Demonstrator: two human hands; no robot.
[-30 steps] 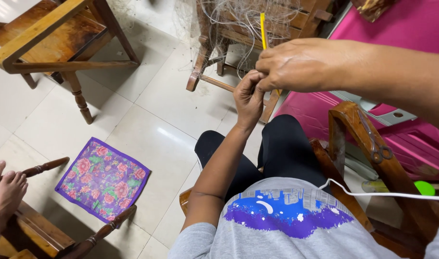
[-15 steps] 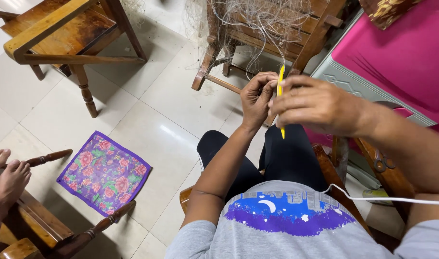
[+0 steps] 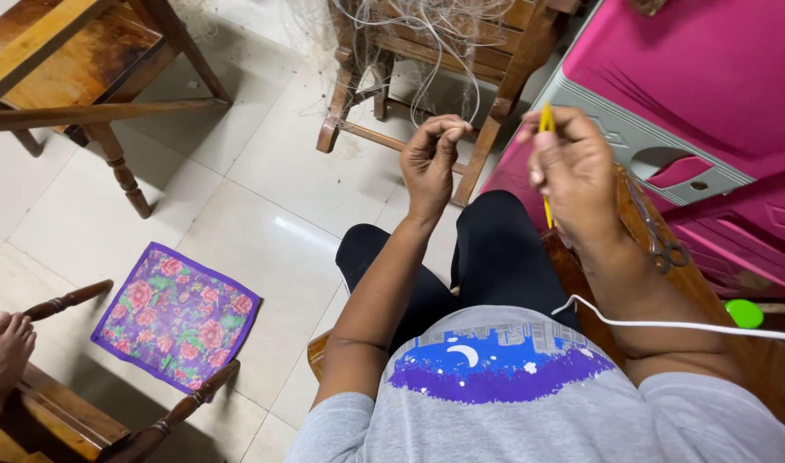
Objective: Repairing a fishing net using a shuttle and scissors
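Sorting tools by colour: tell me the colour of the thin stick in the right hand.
Yellow thin stick, in the right hand; head view.

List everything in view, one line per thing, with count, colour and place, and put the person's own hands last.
yellow needle: one, yellow, pinched in the right hand.
net twine: one tangle, pale grey, draped over the chair ahead.
wooden chair: one, brown, top centre on the tiles.
wooden table: one, brown, top left.
floral cloth: one, purple with pink flowers, on the floor at left.
pink crate: one, magenta with grey trim, right.
scissors: one pair, dark metal, on the wooden armrest at right.
white cable: one, white, across the right forearm.
green cap: one, green, right edge.
another person's foot: one, lower left.
left hand: one, fingertips pinching twine.
right hand: one, holding the needle.
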